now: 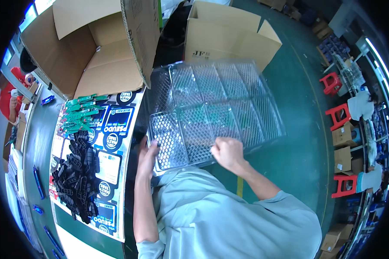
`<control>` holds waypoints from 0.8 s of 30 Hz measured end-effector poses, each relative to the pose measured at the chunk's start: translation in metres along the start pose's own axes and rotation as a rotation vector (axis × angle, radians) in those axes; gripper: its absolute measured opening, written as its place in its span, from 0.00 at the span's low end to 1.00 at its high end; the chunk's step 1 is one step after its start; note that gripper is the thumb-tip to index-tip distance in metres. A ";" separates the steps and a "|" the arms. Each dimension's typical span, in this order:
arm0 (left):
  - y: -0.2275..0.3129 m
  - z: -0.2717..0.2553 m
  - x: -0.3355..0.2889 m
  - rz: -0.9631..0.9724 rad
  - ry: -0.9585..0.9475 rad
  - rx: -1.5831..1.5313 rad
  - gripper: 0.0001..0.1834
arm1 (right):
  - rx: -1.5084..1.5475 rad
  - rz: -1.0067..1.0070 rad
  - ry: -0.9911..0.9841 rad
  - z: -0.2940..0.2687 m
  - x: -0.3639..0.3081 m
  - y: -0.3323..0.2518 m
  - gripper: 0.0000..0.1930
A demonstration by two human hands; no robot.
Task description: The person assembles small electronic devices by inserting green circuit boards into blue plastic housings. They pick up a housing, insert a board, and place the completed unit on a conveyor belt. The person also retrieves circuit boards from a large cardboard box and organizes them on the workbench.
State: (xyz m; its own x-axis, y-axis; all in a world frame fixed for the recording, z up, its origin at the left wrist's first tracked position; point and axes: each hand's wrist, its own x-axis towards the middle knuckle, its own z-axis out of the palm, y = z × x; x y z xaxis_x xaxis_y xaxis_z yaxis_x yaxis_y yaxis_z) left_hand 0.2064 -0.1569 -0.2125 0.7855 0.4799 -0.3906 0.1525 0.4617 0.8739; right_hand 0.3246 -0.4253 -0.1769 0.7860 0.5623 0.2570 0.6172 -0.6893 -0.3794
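A clear plastic tray [207,103], divided into several ribbed compartments, is in front of my body, off the right side of the table. At its near left corner my left hand [148,157] grips the rim, thumb on top and the other fingers mostly hidden. My right hand [229,152] is closed in a fist at the near edge, apparently pinching the rim; the fingertips are hidden. Green floor shows through the tray, and its far part looks blurred. I cannot make out anything lying in the compartments.
Black ribbed parts [75,177] and green strips [80,114] lie heaped on the sticker-covered table [121,172] at left. Behind them an open carton [112,56] lies on its side. Another open carton [229,36] stands beyond the tray. Red stools [345,185] line the right.
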 end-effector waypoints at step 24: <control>-0.039 -0.098 0.002 -0.215 -0.405 -0.387 0.38 | 1.277 0.841 -0.051 -0.085 -0.054 0.263 0.18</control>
State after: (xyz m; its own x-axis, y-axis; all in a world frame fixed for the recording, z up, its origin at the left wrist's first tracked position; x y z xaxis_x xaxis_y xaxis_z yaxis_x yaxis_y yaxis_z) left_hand 0.1429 -0.1012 -0.2759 0.9389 0.0589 -0.3391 0.1630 0.7916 0.5889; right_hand 0.4473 -0.6755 -0.2145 0.8627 0.2551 -0.4367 -0.4563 0.0203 -0.8896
